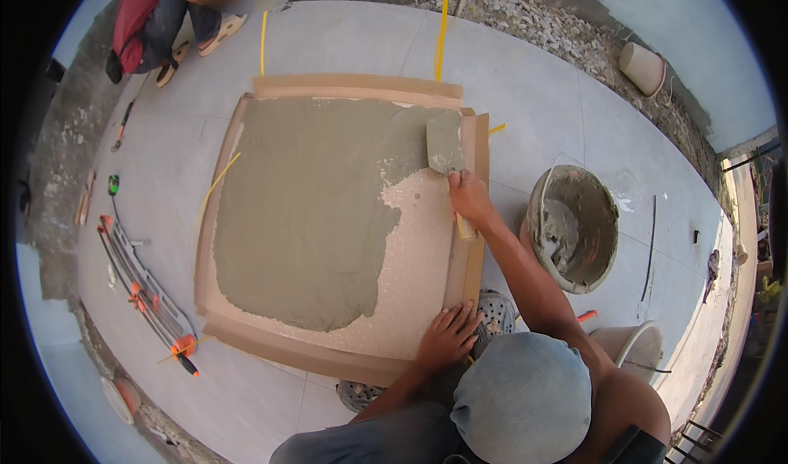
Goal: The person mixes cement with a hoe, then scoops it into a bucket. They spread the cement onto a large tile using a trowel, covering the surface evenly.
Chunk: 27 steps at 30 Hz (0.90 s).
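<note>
A large square tile point(414, 279) lies with its pale back up, edged by brown cardboard strips point(361, 80). Grey mortar point(304, 209) covers most of it; the lower right part is bare. My right hand point(469, 196) is closed round the handle of a flat trowel point(444, 142), whose blade lies against the mortar near the far right corner. My left hand point(449, 333) rests on the near right edge with its fingers apart, holding nothing. Right of the tile stands a bucket point(609, 250) with wet mortar inside.
A person point(156, 20) crouches at the far left. A tile cutter point(152, 291) and a hammer-like tool point(123, 126) lie on the left. Another bucket point(648, 349) stands at the near right; a third point(642, 68) tips over by the rubble point(533, 33). Yellow straps point(442, 37) stick out beneath the tile.
</note>
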Tool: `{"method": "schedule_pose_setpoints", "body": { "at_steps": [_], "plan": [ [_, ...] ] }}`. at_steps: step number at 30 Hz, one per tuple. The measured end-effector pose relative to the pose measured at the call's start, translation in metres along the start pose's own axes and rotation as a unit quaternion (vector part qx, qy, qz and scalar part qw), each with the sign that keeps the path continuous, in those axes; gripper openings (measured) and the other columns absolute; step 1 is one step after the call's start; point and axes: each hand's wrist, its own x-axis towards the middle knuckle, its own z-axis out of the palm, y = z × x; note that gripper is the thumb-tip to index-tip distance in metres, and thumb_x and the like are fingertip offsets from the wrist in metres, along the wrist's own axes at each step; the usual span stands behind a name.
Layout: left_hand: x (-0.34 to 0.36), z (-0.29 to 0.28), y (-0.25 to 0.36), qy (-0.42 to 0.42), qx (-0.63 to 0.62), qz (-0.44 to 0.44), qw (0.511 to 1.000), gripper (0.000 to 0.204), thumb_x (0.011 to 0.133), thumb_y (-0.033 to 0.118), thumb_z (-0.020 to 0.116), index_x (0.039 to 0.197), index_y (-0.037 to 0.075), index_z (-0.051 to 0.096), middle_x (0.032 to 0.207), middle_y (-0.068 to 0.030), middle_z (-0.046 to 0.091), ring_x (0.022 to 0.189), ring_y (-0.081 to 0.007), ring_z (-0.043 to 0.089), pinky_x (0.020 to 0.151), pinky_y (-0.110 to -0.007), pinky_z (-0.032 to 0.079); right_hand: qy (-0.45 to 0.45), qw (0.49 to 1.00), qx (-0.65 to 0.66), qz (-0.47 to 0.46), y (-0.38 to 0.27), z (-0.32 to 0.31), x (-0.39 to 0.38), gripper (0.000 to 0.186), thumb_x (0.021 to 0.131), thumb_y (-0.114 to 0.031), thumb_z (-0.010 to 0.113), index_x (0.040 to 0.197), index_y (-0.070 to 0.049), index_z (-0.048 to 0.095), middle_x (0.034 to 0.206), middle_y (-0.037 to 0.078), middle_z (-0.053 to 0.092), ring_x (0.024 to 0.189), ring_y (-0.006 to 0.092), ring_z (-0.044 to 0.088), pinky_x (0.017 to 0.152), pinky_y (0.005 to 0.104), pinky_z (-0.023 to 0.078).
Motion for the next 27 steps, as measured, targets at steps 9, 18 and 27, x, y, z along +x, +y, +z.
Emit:
{"method": "schedule_pose_setpoints", "body": {
  "at_steps": [9,18,27],
  "plan": [
    [-0.001,-0.016,0.011,0.023,-0.064,-0.002,0.998,0.057,0.095,0.028,0.063,0.148,0.011,0.049,0.155,-0.0175,0.044,0.135,-0.034,0.05,0.11,-0.049,0.041,-0.062,0.99,-0.046,-0.116,0.014,0.062,-0.078,0.04,0.102,-0.03,0.048,0.098,0.008,0.06,0.078,0.034,0.065,0.08,0.0538,0.066,0.073,0.0584,0.053],
    [0.001,-0.009,0.001,0.036,-0.071,0.004,0.997,0.06,0.094,0.029,0.063,0.149,0.01,0.048,0.151,-0.0196,0.048,0.133,-0.0353,0.051,0.112,-0.05,0.039,-0.14,0.959,-0.125,-0.212,0.005,0.065,-0.09,0.037,0.103,-0.028,0.05,0.1,0.008,0.057,0.076,0.035,0.063,0.079,0.0551,0.064,0.074,0.0593,0.051],
    [-0.009,0.001,0.011,0.028,-0.035,-0.023,0.999,0.065,0.092,0.032,0.065,0.148,0.004,0.046,0.152,-0.0224,0.046,0.139,-0.0372,0.046,0.115,-0.05,0.036,-0.005,0.988,-0.099,-0.122,0.032,0.045,-0.113,0.036,0.104,-0.029,0.051,0.107,0.007,0.057,0.072,0.033,0.063,0.075,0.0533,0.064,0.069,0.0573,0.049]
  ]
}}
